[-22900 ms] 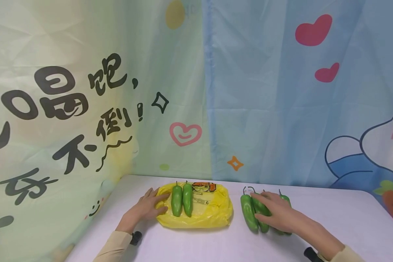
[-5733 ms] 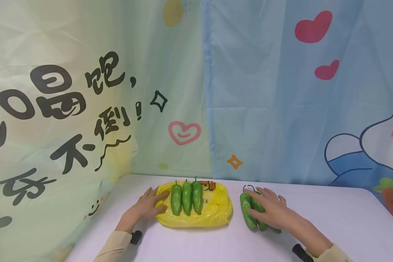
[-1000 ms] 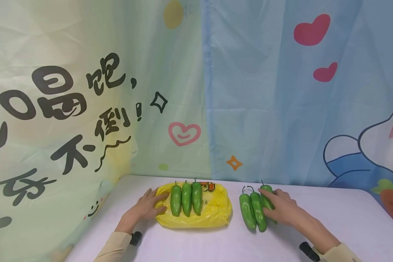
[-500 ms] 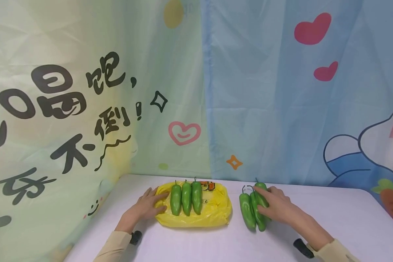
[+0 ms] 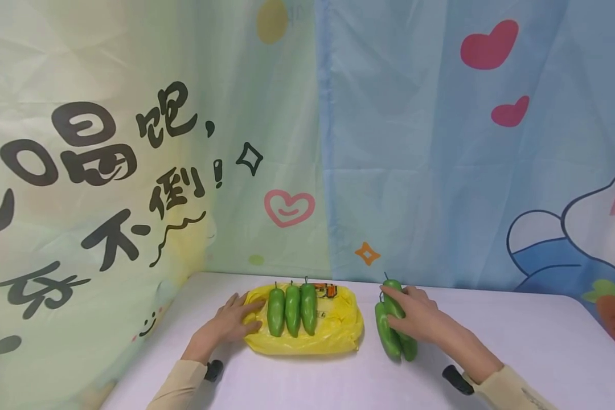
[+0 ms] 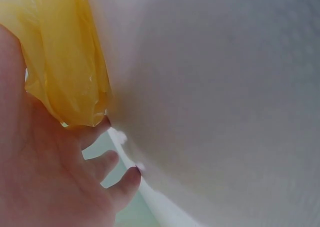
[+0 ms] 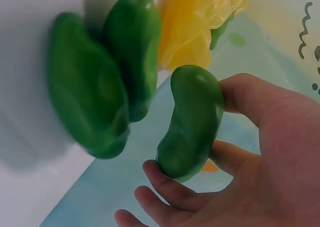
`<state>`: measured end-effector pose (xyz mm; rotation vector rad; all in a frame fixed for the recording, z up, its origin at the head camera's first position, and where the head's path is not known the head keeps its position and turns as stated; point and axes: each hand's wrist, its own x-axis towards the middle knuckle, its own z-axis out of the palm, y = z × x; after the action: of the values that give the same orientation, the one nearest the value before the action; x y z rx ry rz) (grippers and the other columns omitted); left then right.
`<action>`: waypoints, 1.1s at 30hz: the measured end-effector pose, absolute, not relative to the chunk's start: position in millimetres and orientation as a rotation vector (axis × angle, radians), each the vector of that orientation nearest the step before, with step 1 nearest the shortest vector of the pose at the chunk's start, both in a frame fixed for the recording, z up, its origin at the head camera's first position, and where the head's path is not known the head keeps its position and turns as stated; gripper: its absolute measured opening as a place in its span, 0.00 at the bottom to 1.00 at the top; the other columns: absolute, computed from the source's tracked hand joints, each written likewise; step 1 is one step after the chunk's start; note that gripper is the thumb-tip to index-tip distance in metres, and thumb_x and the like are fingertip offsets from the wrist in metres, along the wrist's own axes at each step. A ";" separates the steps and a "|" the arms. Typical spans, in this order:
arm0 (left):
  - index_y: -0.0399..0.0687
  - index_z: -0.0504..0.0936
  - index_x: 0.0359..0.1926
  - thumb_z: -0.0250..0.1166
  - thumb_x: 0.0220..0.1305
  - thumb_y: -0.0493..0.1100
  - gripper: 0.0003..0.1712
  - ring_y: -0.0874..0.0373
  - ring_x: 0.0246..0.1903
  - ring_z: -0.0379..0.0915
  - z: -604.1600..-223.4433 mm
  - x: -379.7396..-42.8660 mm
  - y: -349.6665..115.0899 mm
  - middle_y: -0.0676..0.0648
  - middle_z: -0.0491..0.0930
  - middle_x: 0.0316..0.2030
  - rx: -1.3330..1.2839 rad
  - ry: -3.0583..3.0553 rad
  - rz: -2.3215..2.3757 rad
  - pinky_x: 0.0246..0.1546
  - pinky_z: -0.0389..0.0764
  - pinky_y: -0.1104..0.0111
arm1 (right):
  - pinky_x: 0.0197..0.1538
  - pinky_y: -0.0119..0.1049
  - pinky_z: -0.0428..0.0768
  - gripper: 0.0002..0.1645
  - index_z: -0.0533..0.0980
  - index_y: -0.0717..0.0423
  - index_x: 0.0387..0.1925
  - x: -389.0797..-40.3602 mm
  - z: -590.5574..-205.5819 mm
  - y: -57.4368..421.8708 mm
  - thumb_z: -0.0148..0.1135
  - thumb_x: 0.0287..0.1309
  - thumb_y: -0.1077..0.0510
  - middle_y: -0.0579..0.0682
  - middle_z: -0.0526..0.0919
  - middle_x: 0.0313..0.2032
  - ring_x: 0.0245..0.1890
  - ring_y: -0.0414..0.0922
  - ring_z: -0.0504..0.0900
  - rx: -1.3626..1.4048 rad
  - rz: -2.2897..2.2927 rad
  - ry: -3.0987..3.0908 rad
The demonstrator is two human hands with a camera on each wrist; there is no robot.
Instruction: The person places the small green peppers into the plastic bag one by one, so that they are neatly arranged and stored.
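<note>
My right hand (image 5: 421,316) pinches a green chili pepper (image 7: 192,122) between thumb and fingers. In the head view this pepper overlaps two more green peppers lying side by side on the table; the right wrist view shows it apart from that left pepper (image 7: 87,87) and its neighbour (image 7: 134,47). My left hand (image 5: 230,322) rests at the left end of a yellow plastic bag (image 5: 335,336), fingers spread and touching its edge. Three green peppers (image 5: 292,310) lie in a row on the bag, stems pointing away from me.
The white table (image 5: 307,381) ends at the back against a printed cloth (image 5: 389,142) with hearts and lettering. Another cloth (image 5: 82,256) hangs along the left side. A dark wrist camera (image 5: 457,380) is strapped under my right wrist.
In the last second my right hand has moved left, carrying the pepper over the two on the table. Since the oldest frame, a third pepper has come onto the bag. My left hand stays put.
</note>
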<state>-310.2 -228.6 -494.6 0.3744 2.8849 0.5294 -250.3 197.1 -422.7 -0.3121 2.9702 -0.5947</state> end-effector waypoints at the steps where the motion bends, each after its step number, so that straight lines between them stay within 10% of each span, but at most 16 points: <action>1: 0.59 0.69 0.73 0.61 0.67 0.56 0.34 0.31 0.77 0.40 -494.2 -310.0 -228.4 0.36 0.55 0.77 0.378 2.884 0.535 0.72 0.48 0.31 | 0.44 0.58 0.78 0.40 0.66 0.49 0.72 -250.7 -422.3 195.0 0.64 0.58 0.50 0.69 0.73 0.58 0.49 0.57 0.74 -0.320 -0.604 2.970; 13: 0.59 0.69 0.73 0.61 0.68 0.55 0.33 0.31 0.77 0.40 -489.9 -309.1 -226.9 0.37 0.54 0.77 0.370 2.876 0.541 0.73 0.47 0.32 | 0.52 0.70 0.73 0.39 0.64 0.47 0.74 -258.1 -417.1 172.3 0.62 0.63 0.49 0.70 0.70 0.63 0.61 0.65 0.71 -0.384 -0.642 2.939; 33: 0.60 0.69 0.72 0.61 0.68 0.56 0.33 0.32 0.78 0.40 -490.1 -307.9 -226.1 0.37 0.55 0.77 0.361 2.879 0.536 0.73 0.48 0.32 | 0.44 0.56 0.76 0.40 0.64 0.43 0.75 -266.3 -416.3 143.3 0.62 0.62 0.50 0.66 0.71 0.62 0.53 0.57 0.74 -0.378 -0.660 2.920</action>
<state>-307.9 -226.1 -490.1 0.3606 2.8787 0.5363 -266.3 143.3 -416.3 -0.3778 2.9200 -0.6597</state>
